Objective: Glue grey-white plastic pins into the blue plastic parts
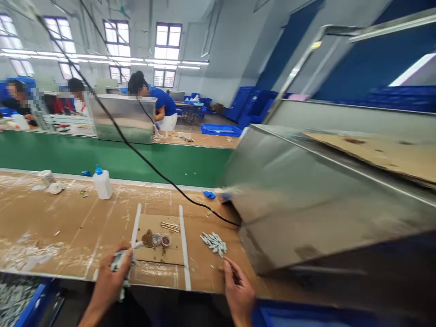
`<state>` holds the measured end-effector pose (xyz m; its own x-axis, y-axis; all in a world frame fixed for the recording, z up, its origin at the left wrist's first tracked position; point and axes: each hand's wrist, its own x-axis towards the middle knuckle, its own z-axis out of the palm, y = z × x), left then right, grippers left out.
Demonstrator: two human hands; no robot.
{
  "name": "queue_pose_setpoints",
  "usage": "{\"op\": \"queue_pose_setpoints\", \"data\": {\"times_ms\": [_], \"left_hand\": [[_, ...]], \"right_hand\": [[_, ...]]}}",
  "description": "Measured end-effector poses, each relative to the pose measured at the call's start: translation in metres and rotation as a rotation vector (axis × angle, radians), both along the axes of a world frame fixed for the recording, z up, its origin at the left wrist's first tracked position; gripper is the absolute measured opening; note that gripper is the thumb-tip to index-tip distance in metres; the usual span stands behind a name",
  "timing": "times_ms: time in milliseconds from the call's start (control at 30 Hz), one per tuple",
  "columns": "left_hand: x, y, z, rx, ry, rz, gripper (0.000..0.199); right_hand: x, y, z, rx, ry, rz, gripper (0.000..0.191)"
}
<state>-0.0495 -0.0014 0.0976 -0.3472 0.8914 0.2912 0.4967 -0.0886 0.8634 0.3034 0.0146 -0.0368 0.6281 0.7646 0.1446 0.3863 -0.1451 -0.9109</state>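
My left hand [111, 277] is closed around several small pale grey-green pieces [118, 261], above the front edge of the cardboard-covered bench. One whitish piece juts from between its thumb and forefinger. On the right, the fingertips of my right hand [238, 288] are pinched together at the near end of a loose pile of similar small pieces [214, 243]. What the pinch holds, if anything, is too small to make out. Between my hands lies a cardboard sheet [156, 256] bearing two small round pots [165, 240], a brown stain and several thin sticks [170, 226].
A metal box-like housing [306, 209] stands close on the right. A black cable [146, 161] crosses the view. A white bottle [102, 184] stands farther back, before a green belt [190, 165]. Blue bins [29, 309] flank the bench below. Other people work across the belt.
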Motion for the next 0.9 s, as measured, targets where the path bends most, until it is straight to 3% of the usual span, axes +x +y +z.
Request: {"op": "queue_pose_setpoints", "data": {"times_ms": [67, 133, 233, 367, 567, 800, 900], "left_hand": [[0.068, 0.018, -0.008, 0.045, 0.152, -0.309, 0.031], [0.126, 0.035, -0.021, 0.121, 0.27, -0.505, 0.027], [0.193, 0.061, -0.046, 0.159, 0.366, -0.633, 0.021], [0.245, 0.091, -0.073, 0.193, 0.541, -0.664, 0.019], [0.266, 0.104, -0.088, 0.226, 0.706, -0.672, 0.021], [0.25, 0.105, -0.067, 0.199, 0.68, -0.766, 0.056], [0.223, 0.075, -0.073, 0.127, 0.626, -0.871, 0.027]], "right_hand": [[-0.002, -0.001, 0.003, 0.056, 0.044, -0.011, 0.065], [-0.002, -0.002, 0.005, 0.12, 0.102, -0.047, 0.059], [0.001, -0.002, 0.006, 0.187, 0.162, -0.121, 0.053], [0.008, 0.002, 0.007, 0.22, 0.163, -0.15, 0.047], [0.018, 0.025, 0.021, 0.204, 0.029, -0.052, 0.047], [0.019, 0.03, 0.018, 0.207, 0.056, -0.048, 0.047], [0.02, 0.024, 0.015, 0.232, 0.037, -0.085, 0.045]]}}
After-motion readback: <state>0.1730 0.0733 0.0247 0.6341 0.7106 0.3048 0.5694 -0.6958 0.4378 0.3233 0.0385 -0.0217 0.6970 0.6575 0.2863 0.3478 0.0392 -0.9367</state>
